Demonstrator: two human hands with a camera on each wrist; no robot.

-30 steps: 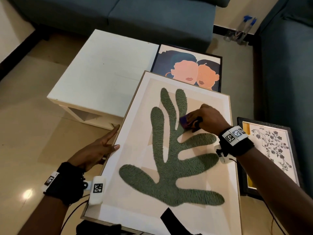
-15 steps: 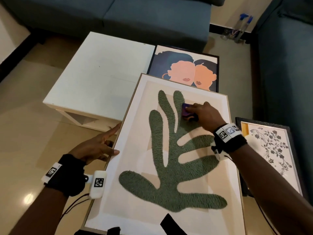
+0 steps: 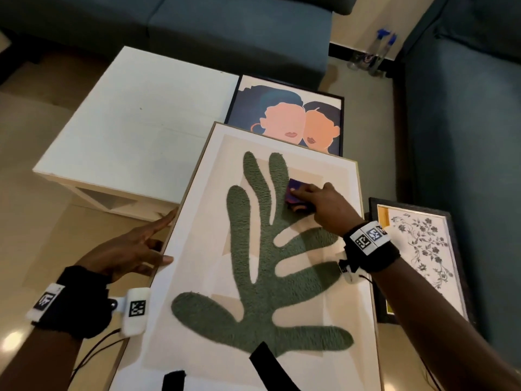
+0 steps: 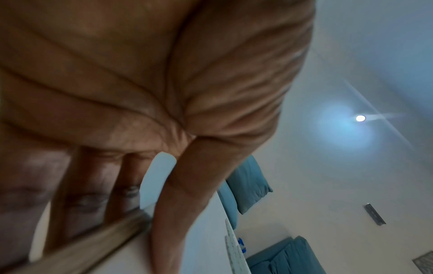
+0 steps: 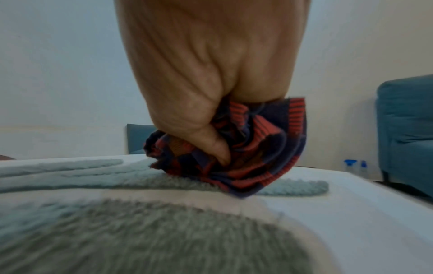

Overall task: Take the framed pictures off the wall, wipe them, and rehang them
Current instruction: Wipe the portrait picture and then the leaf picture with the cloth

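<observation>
A large light-framed picture (image 3: 197,277) with a green leaf shape lies flat in front of me, its far end on the white table (image 3: 135,114). My right hand (image 3: 318,204) grips a bunched navy and red checked cloth (image 3: 293,193) (image 5: 248,148) and presses it onto the upper part of the leaf. Beside the frame's left edge, my left hand (image 3: 135,249) has straight fingers that touch the wooden rim (image 4: 77,248). A dark-framed picture of two faces (image 3: 290,114) lies beyond, partly under the big one. A third frame with a floral drawing (image 3: 423,249) sits at the right.
Blue sofas stand at the back (image 3: 197,32) and along the right (image 3: 465,165). Two spray bottles (image 3: 377,52) stand on the floor in the far corner between them. Bare tiled floor (image 3: 33,221) lies to the left of the table.
My right hand has slid the cloth a short way up the leaf, toward the far end of the picture. The left hand has stayed at the left edge of the frame.
</observation>
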